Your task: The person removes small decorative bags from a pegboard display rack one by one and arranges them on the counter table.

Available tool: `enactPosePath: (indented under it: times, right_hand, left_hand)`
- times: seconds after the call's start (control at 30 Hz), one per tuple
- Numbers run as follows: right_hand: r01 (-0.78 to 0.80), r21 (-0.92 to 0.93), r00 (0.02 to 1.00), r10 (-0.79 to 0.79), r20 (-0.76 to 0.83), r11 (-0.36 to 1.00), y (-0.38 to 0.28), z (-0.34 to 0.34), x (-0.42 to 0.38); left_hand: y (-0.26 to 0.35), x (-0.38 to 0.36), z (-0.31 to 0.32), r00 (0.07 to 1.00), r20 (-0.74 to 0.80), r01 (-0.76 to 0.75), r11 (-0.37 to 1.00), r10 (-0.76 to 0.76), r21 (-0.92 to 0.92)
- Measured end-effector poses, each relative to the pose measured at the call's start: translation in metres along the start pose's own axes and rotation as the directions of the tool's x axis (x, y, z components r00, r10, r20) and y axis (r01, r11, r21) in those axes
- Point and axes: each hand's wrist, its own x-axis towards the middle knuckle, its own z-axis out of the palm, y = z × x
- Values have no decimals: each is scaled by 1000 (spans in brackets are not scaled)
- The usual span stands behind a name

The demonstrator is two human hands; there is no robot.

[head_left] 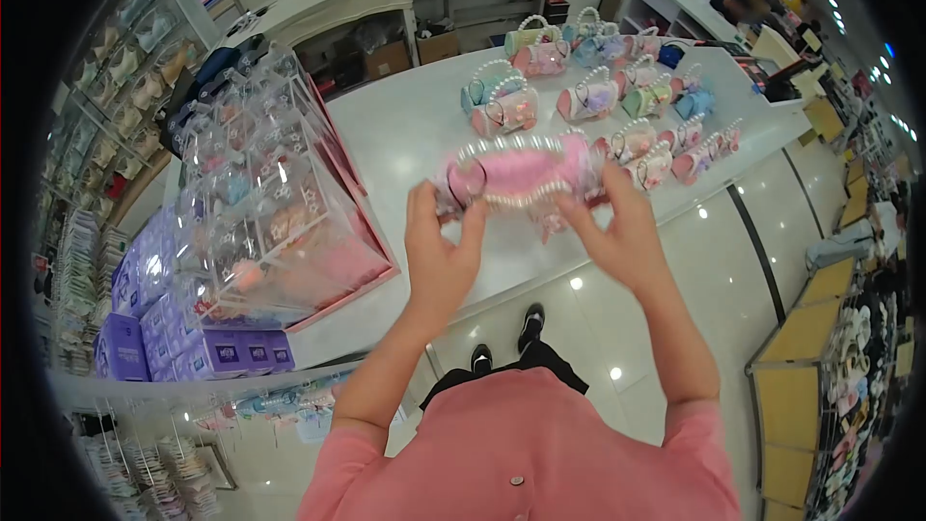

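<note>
Between my two hands is a small pink handbag with pearl-bead handles, held up above the white counter. My left hand grips its left end, with the thumb in front near a thin dark loop. At the right end, my right hand has its thumb and fingers closed on the bag. Beyond it stand several similar pearl-handled bags in pastel colours, among them a pink bag and a green bag. The bag's underside and some of my fingertips are hidden.
At the left of the counter stands a clear display case full of wrapped items. Purple packs are stacked beside it. Racks of goods line the right side. A person is at the far right.
</note>
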Motion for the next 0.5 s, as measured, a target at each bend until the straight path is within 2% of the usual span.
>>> enactPosePath:
  times: [0.07, 0.13, 0.23, 0.33, 0.43, 0.5]
  right_hand:
    - [-53, 3, 994, 52, 96, 999, 22, -3, 52]
    - [-31, 49, 993, 26, 115, 998, 57, 4, 103]
    - [-28, 218, 983, -14, 185, 976, 119, 18, 186]
    - [23, 200, 968, -72, 242, 980, 178, 33, 265]
    - [-163, 178, 927, 89, 365, 970, 214, 50, 320]
    - [-243, 198, 889, 137, 437, 949, 244, 74, 347]
  left_hand:
    - [-14, 42, 15, 998, -66, -6, 1000, 6, -4]
    - [-29, 86, 32, 992, -127, 6, 999, -10, -32]
    - [-40, 150, 57, 986, -164, 30, 999, -23, 38]
    - [-85, 216, 85, 981, -187, -34, 996, 48, 76]
    - [-137, 268, 104, 981, -194, 29, 990, -1, 140]
    - [-172, 296, 108, 978, -160, 156, 978, -133, 137]
